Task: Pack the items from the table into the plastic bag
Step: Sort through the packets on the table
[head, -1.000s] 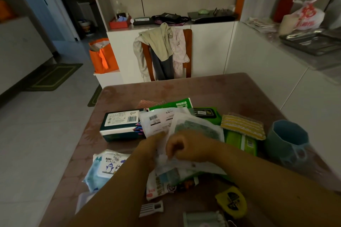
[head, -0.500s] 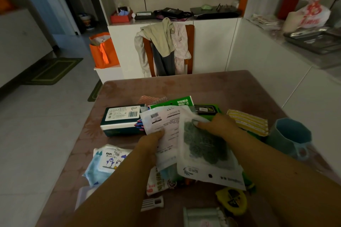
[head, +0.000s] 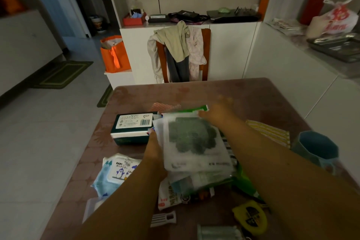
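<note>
A pile of flat packets lies in the middle of the brown table (head: 253, 95). On top is a white packet with a dark green pad (head: 191, 142). My left hand (head: 155, 154) grips the left edge of this stack, thumb on top. My right hand (head: 216, 112) is blurred, stretched forward past the stack with fingers apart, over the corner of a green packet (head: 201, 107); nothing shows in it. A dark green tissue box (head: 134, 128) sits left of the stack, and a baby wipes pack (head: 116, 171) lies nearer me.
Right of my arm are a yellow striped packet (head: 269, 132) and a blue cup (head: 316, 150). A yellow tape measure (head: 250, 217), a white clip (head: 163, 219) and a red-and-white packet (head: 169, 198) lie near the front edge. A chair draped with clothes (head: 181, 50) stands behind the table.
My right hand has let go of the white packet with the green pad, which now rests on the stack by my left hand, and has moved forward across the table.
</note>
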### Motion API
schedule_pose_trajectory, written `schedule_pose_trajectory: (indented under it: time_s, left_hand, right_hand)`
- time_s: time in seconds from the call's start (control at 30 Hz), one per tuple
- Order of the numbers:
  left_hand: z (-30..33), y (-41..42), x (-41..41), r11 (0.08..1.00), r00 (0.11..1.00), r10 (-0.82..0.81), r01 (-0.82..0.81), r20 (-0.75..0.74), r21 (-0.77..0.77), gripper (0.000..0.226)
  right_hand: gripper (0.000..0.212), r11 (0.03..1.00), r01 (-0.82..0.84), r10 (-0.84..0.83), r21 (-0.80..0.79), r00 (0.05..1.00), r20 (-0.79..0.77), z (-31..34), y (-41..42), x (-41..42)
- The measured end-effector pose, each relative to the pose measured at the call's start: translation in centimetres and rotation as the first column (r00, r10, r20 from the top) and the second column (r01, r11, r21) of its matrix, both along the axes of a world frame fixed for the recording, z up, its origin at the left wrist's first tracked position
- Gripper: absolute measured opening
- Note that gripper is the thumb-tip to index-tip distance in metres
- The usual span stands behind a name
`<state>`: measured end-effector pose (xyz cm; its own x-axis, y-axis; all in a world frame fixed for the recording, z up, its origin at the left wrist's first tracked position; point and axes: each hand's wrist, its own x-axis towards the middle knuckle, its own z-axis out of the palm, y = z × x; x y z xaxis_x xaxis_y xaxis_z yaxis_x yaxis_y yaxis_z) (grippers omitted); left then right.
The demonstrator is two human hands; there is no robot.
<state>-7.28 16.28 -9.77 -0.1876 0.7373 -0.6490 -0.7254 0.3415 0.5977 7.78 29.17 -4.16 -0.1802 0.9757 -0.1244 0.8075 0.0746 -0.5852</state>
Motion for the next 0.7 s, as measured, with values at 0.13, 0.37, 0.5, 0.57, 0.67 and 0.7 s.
schedule_pose_trajectory:
  time_s: [0.13, 0.37, 0.5, 0.57, 0.67, 0.7]
  left_hand:
    - [0.8, -0.3, 0.7, 0.981, 0.972, -0.192, 0.191, -0.136, -0.020, 0.040]
    - [3.4, -1.0, 1.4, 0.992, 0.937, -0.124, 0.127, -0.326, -0.011, 0.035]
    - [6.0, -2.2, 1.8, 0.977, 0.911, -0.140, 0.190, -0.387, 0.093, 0.035]
    - [6.6, -3.3, 2.2, 0.971, 0.900, -0.168, 0.222, -0.401, 0.089, 0.034]
    - [7.3, -5.1, 2.3, 0.964, 0.885, -0.220, 0.261, -0.411, 0.045, 0.036]
    - [7.6, -5.6, 2.2, 0.961, 0.883, -0.241, 0.274, -0.403, 0.025, 0.034]
  right_hand:
    - [0.054, 0.950, -0.121, 0.171, -0.289, 0.973, 0.156, -2.2, -1.9, 0.1]
    - [0.050, 0.922, -0.065, -0.136, -0.381, 0.869, -0.475, -1.2, -3.2, 2.6]
    - [0.043, 0.760, -0.235, -0.291, -0.606, 0.711, -0.641, -0.2, -5.5, 3.7]
    - [0.043, 0.697, -0.287, -0.326, -0.657, 0.689, -0.647, -0.3, -6.9, 4.2]
    - [0.047, 0.637, -0.343, -0.348, -0.691, 0.672, -0.654, -0.3, -8.7, 4.9]
    - [0.049, 0.635, -0.353, -0.352, -0.687, 0.660, -0.664, 0.0, -9.1, 5.0]
